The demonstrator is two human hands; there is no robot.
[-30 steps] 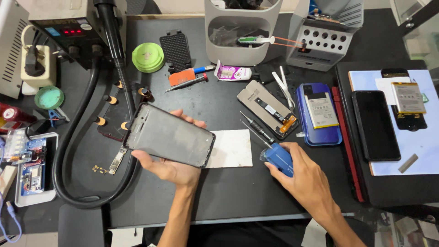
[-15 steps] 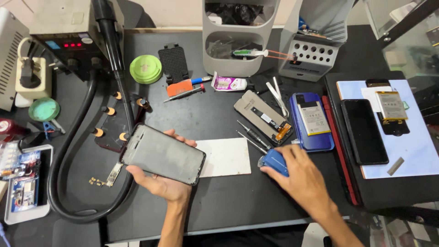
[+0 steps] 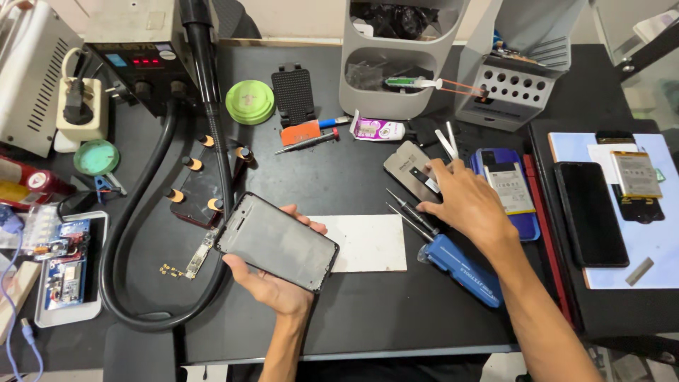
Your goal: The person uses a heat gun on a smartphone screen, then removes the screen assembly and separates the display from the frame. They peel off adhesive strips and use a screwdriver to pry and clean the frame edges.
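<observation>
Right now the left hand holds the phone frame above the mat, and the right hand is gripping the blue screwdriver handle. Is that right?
Not quite. The left hand does hold the phone frame above the mat, but the right hand is not on the blue screwdriver handle. The handle lies on the mat beside the wrist, while the fingers rest at the dismantled phone back and tweezers. The head view shows it.

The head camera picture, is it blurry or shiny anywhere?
In the head view, most things look sharp, such as the grey phone frame in the left hand. The right hand casts only a soft shadow. The black phone shows a faint sheen, no strong glare. The edges bend slightly, as with a wide lens.
</observation>
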